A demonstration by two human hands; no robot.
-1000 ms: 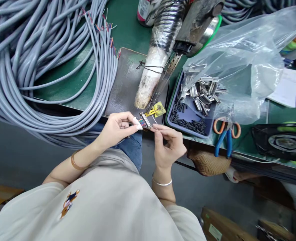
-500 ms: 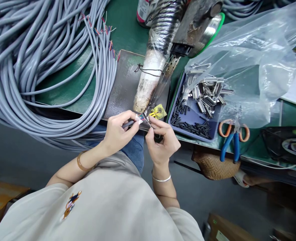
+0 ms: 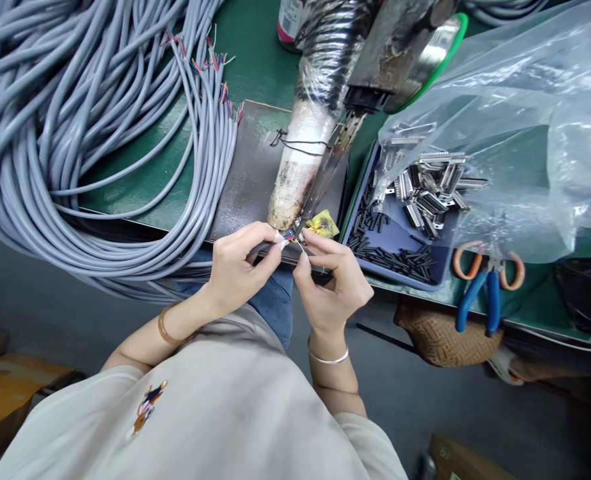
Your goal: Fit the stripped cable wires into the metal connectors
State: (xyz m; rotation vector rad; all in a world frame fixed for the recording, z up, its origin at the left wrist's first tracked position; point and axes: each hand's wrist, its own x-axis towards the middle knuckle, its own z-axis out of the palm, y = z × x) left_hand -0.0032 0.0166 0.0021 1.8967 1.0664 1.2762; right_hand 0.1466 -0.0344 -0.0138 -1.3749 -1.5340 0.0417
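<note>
My left hand (image 3: 243,267) is closed in a pinch on the end of a grey cable (image 3: 258,249). Thin coloured wires (image 3: 289,236) fan out from that end, with a bit of white material at the fingertips. My right hand (image 3: 333,283) pinches a thin pale wire (image 3: 300,247) between thumb and forefinger. Between the hands, the wires meet a small metal connector, mostly hidden now. The dark tip of a mounted soldering iron (image 3: 343,143) comes down right at this spot. A yellow pad (image 3: 324,225) lies just behind my right fingers.
Many grey cables (image 3: 140,257) are heaped on the left. At right, a blue tray (image 3: 444,279) contains metal connectors (image 3: 428,193) and black tubes (image 3: 400,262), beside a plastic bag (image 3: 515,133) and blue-handled pliers (image 3: 480,300). A white-wrapped hose (image 3: 295,170) hangs over the dark mat (image 3: 250,153).
The wire ends and connector now sit closer under the iron tip, and less of the connector shows. Both hands keep their pinch. The camera view has shifted slightly.
</note>
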